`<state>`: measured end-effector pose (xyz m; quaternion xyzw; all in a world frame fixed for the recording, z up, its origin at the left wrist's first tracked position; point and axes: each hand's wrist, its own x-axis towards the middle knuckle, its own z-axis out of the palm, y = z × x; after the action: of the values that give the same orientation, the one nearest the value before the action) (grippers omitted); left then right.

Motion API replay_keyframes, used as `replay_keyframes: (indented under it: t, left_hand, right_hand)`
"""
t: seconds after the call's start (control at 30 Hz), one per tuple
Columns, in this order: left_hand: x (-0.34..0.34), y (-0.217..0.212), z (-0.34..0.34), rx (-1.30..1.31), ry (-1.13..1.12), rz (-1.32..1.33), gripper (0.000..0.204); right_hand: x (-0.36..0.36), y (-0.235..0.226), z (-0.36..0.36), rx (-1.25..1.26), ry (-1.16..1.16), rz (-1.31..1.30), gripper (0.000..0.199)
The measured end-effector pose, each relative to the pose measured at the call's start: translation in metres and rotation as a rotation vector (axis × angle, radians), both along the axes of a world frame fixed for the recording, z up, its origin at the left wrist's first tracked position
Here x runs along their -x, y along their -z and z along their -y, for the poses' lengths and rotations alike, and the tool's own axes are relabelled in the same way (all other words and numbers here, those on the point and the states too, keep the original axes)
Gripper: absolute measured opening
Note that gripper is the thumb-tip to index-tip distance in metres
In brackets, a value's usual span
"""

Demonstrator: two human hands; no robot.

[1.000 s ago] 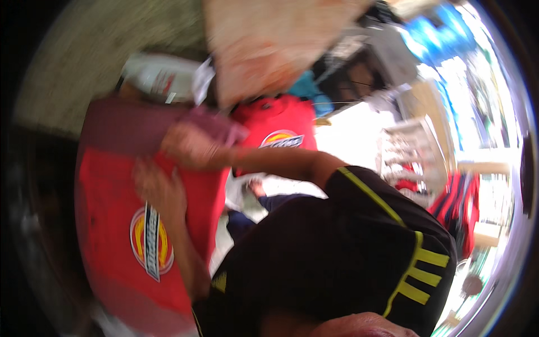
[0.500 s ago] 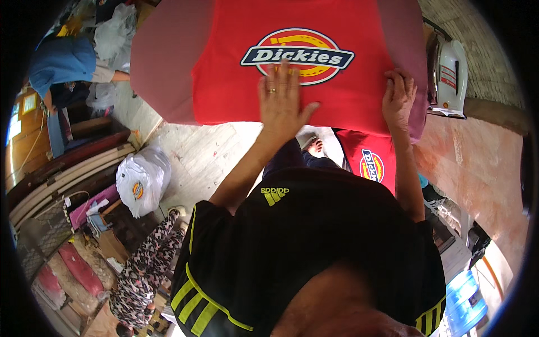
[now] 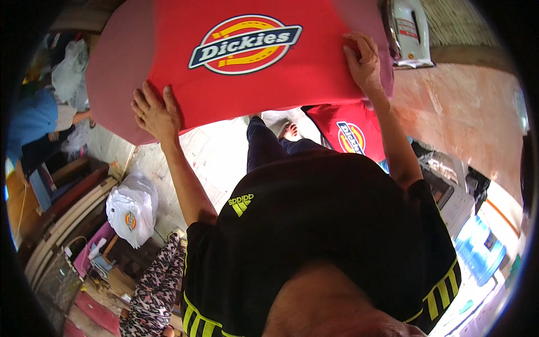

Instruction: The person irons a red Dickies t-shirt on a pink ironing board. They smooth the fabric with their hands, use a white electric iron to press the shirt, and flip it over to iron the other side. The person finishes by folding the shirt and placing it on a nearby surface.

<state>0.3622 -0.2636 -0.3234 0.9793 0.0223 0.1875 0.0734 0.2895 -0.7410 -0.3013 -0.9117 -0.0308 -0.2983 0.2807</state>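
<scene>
Cloth in red covered the padded pink board (image 3: 112, 73) in front of you: a red shirt (image 3: 252, 73) with a round printed badge lay spread flat across it. Your left hand (image 3: 156, 112) pressed flat on the shirt's near left edge, fingers spread and gripping nothing. Your right hand (image 3: 365, 62) curled over the shirt's right edge, fingers bent onto the cloth. Beyond that hand an iron (image 3: 409, 33) stood on the pink table (image 3: 466, 112). Below the board a second red shirt (image 3: 351, 132) lay folded. On the pale floor (image 3: 208, 157) to your left sat a white bag (image 3: 132, 208) beside wooden planks (image 3: 67, 208).
</scene>
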Motion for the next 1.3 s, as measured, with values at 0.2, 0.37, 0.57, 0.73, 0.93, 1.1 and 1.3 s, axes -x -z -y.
replay_keyframes:
  t: [0.2, 0.37, 0.57, 0.73, 0.93, 1.1, 1.3]
  left_hand:
    - [0.003, -0.006, -0.008, 0.228, 0.163, 0.281, 0.045]
    - [0.009, -0.006, -0.001, 0.402, 0.104, 0.379, 0.032]
    - [0.027, 0.005, -0.002, 0.419, -0.073, 0.617, 0.063]
    - [0.061, 0.038, -0.007, 0.972, 0.125, 0.627, 0.087]
    - [0.101, 0.081, -0.021, 1.476, 0.086, 0.081, 0.07]
    - [0.136, 0.035, -0.035, 1.417, 0.276, -0.726, 0.04]
    - [0.024, -0.088, -0.041, 1.599, 0.493, -0.402, 0.05]
  right_hand:
    - [0.087, -0.023, 0.012, -0.668, -0.017, -0.363, 0.017]
    - [0.174, 0.033, 0.009, -0.87, 0.145, -0.706, 0.022]
    - [0.153, 0.098, -0.011, -0.75, 0.059, -0.414, 0.053]
    - [0.146, 0.103, -0.039, -0.87, 0.006, -0.629, 0.039]
    - [0.199, 0.109, -0.047, -0.649, 0.134, -0.839, 0.013]
    - [0.17, -0.019, -0.055, -1.126, -0.165, -0.707, 0.023]
    - [0.032, -0.131, -0.02, -1.399, -0.354, -0.447, 0.029]
